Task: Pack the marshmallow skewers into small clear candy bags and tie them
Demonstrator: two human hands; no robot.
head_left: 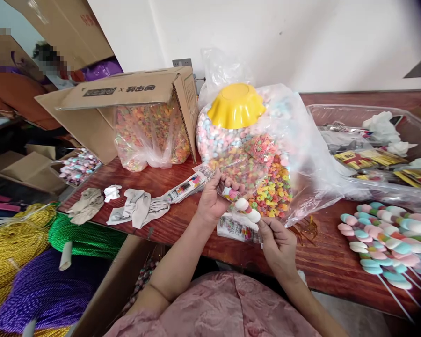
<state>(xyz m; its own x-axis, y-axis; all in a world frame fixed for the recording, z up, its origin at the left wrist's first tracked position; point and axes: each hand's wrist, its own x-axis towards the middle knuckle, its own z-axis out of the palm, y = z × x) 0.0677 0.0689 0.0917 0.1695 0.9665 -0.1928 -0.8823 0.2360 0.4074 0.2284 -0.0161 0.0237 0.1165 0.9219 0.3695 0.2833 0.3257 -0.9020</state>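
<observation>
My left hand is closed around the top of a small clear packet over the red wooden table. My right hand pinches the lower end of a candy skewer with white and pink marshmallow pieces, its tip at the packet's mouth. Just behind both hands lies a big clear bag of colourful ring candies. A yellow bowl sits upside down on top of that bag. Under my hands lies a printed packet.
Several finished marshmallow skewers lie at the right. A cardboard box holding a candy bag stands at the left back. Crumpled gloves lie left of my hands. Coils of yellow, green and purple cord fill a box below left. A plastic tray is at the back right.
</observation>
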